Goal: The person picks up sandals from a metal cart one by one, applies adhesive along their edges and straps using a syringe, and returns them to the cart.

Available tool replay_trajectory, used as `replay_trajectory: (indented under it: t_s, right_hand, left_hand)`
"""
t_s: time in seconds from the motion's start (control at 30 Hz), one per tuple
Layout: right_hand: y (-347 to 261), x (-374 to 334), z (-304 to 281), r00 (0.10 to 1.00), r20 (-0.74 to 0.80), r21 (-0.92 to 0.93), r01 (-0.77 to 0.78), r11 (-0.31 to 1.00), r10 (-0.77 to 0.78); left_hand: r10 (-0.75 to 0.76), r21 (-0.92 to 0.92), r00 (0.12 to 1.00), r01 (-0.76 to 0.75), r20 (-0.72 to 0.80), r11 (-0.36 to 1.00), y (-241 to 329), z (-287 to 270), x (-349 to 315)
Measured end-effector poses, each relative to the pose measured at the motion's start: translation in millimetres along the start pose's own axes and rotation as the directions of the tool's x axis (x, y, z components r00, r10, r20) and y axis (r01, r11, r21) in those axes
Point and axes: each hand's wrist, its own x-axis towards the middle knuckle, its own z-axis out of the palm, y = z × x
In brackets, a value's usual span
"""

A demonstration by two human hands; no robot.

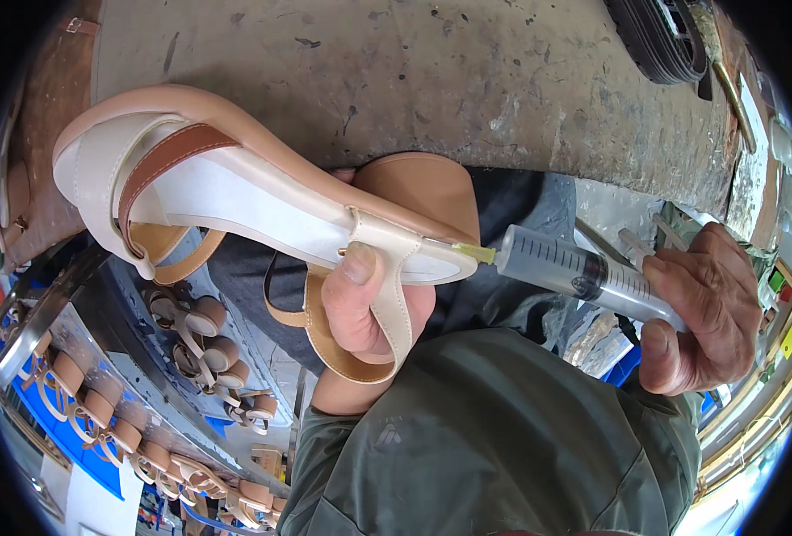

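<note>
A cream and tan heeled sandal (pixel 271 192) with a brown strap lies tilted across the middle, its toe to the left. My left hand (pixel 360 299) is closed on it, the thumb pressing the cream strap near the heel end and the other fingers mostly hidden beneath. A clear syringe (pixel 565 271) with a dark plunger seal and a yellow-green needle hub is gripped in my right hand (pixel 704 313). Its needle reaches the sandal's edge beside the strap base, by the white insole; whether the tip is inside the seam I cannot tell.
A worn, stained workbench (pixel 414 71) spans the far side, with a coiled black strip (pixel 659 40) at its far right. Several similar sandals stand on a rack (pixel 146 402) at the lower left. A metal bar (pixel 47 313) juts out at the left.
</note>
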Motion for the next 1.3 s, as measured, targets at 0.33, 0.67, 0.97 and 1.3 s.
replay_trajectory:
  t_s: [0.33,0.67,0.97,1.3]
  right_hand:
    - [-8.1,-16.6,-10.5,0.993,0.062,-0.049,-0.102,0.994,0.105]
    - [0.5,-23.8,-8.3,1.0,0.016,0.004,-0.002,1.0,0.002]
    - [-4.4,-46.9,-1.6,0.99,-0.086,0.039,-0.107,0.993,0.11]
    - [-9.3,-75.9,19.5,0.96,-0.202,0.146,-0.164,0.976,0.191]
  left_hand:
    - [-0.048,0.017,0.999,0.047,0.017,0.999,5.8,0.4,-3.1]
    - [0.074,0.29,0.997,-0.072,0.003,0.954,4.5,0.5,-6.4]
    - [0.345,0.705,0.929,-0.333,0.133,0.626,-9.3,6.6,-8.2]
    - [0.254,0.567,0.966,-0.183,-0.048,0.803,-4.5,13.3,-6.8]
